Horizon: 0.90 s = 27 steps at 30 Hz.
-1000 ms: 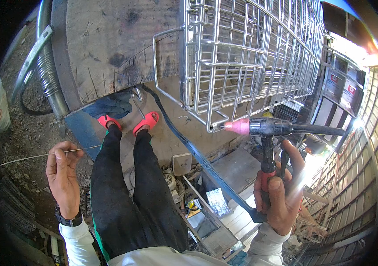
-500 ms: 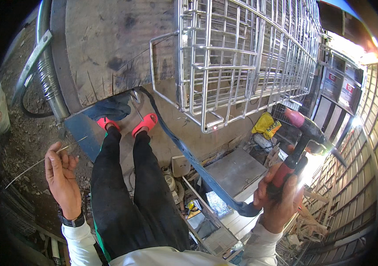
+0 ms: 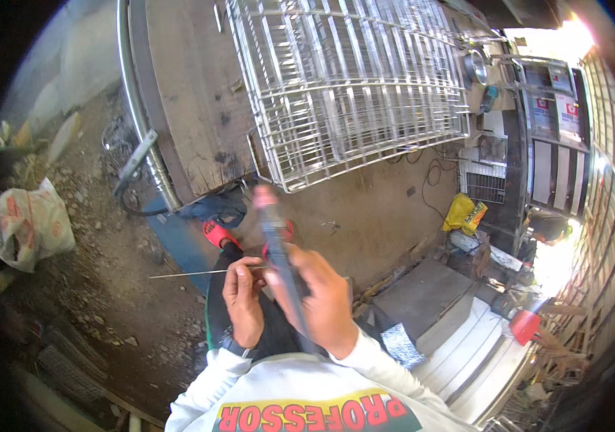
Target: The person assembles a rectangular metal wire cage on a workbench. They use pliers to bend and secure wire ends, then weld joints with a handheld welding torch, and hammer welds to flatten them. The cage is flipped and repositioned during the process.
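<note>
My two hands are close together in front of my body. Between its fingertips my left hand pinches a thin metal filler rod, which sticks out to the left, its right end close to my right hand. Wrapped in my right hand is a TIG welding torch, smeared by motion, with its pinkish cup pointing away from me. Beyond the hands, a shiny rack of welded wire grids rests on a worn wooden bench top; neither hand touches it.
A steel pipe runs along the bench's left edge. At left, a white plastic bag lies on rubble ground. A yellow bag and pale boards are at right, before a slatted wall. My red clog shows beyond my hands.
Both hands have come inward from wide apart and now meet before my body. The torch has swung left from the right side, and the view has shifted, showing the rack farther off.
</note>
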Available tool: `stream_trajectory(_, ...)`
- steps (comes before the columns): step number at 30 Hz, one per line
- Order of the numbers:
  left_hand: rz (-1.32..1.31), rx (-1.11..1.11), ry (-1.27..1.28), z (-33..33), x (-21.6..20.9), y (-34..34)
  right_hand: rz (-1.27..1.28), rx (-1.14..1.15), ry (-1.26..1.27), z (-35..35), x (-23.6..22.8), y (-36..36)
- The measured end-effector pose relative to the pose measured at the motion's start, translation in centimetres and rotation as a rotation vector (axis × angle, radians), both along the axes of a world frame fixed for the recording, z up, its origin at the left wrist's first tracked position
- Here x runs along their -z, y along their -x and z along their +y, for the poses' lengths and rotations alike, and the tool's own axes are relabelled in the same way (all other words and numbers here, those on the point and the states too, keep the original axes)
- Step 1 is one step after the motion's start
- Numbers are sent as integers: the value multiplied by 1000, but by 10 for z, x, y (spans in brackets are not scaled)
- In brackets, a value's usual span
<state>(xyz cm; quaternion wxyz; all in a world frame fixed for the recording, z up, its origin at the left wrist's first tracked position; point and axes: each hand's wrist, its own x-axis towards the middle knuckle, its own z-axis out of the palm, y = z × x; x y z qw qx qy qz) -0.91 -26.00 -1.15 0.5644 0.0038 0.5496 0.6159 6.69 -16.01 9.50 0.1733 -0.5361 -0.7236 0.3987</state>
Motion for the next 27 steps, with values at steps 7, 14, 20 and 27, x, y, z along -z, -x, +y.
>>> stream_trajectory(7,-74,-336,-153,23,22,4,158,-249,-440,72,-47,-24)
stream_trajectory(14,29,-729,-77,41,-3,2,175,538,-599,374,-10,-292)
stream_trajectory(20,62,-985,-135,41,-24,-52,-500,327,-400,611,135,-471)
stream_trajectory(27,115,-1302,-436,100,-88,-152,-1158,-106,-45,686,144,-406)
